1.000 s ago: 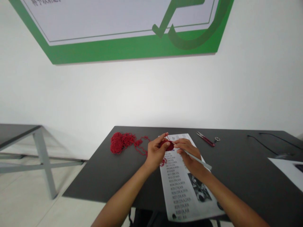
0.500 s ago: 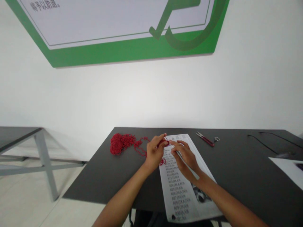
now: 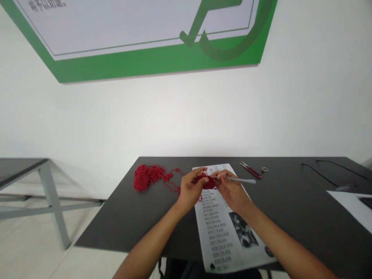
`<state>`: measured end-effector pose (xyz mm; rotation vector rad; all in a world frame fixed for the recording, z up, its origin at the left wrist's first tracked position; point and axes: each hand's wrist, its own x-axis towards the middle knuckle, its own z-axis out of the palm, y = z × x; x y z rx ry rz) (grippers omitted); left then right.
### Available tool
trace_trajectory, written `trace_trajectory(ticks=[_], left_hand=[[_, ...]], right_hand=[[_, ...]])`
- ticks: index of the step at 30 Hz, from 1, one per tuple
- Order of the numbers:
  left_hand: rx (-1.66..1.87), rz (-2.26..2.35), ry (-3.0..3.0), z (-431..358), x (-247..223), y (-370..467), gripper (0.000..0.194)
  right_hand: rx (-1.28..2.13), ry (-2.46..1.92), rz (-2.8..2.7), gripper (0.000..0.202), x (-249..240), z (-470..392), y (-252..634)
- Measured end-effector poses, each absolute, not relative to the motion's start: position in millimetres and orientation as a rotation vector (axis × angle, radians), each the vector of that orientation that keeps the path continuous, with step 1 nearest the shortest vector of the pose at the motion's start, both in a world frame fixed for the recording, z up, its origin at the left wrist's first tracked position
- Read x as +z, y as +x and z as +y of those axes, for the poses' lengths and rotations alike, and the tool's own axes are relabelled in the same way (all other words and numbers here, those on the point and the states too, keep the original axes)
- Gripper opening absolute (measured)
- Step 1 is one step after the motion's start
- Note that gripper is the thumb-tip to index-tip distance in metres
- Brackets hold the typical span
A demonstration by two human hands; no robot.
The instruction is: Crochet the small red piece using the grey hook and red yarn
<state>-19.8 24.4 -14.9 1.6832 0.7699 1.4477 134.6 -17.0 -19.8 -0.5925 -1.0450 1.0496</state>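
Note:
My left hand [image 3: 190, 188] pinches a small piece of red crochet [image 3: 209, 183], with red yarn looped up over the raised index finger. Closed around a crochet hook [image 3: 242, 180] is my right hand [image 3: 231, 190]; the hook's grey handle sticks out to the right and its tip meets the crochet. A loose strand runs left from my left hand to the tangled ball of red yarn [image 3: 142, 178] on the table. Beneath both hands lies a printed pattern sheet [image 3: 215, 232] with rows of text and a dark photo.
Red-handled thread snips [image 3: 250, 169] and a small metal ring [image 3: 264, 169] lie beyond my right hand on the dark table [image 3: 162, 217]. Farther right are eyeglasses [image 3: 322, 176] and a white sheet [image 3: 345, 205]. A second table [image 3: 23, 168] stands at left.
My right hand has turned, so the hook's handle has swung from pointing down toward me to pointing right. More of the red crochet shows between the hands.

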Motion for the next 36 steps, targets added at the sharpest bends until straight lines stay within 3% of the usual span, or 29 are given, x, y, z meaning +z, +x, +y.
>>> trace_trajectory(ticks=[9,13,18,22,30,36], left_hand=[[1.615,0.753,2.004,9,-19,-16,0.032],[1.469,0.692,1.633,-1,-21,-5,0.041],[1.225,0.709,1.154,-6,-17,0,0.057],[1.257,0.65,1.133,2,-14,-6,0.053],[1.295,0.446,1.093,12,-9,-16,0.052],[1.241,0.382,1.035,10,-8,-16,0.053]], right_hand=[[0.446,-0.941,-1.371,0.02,-18,-31,134],[0.221,-1.064,-1.427,0.022,-25,-34,130],[0.194,-1.066,-1.486,0.028,-34,-33,135],[0.227,-1.008,-1.55,0.03,-21,-35,140],[0.352,-0.787,-1.54,0.005,-5,-36,140],[0.407,-0.82,-1.63,0.014,-5,-41,146]])
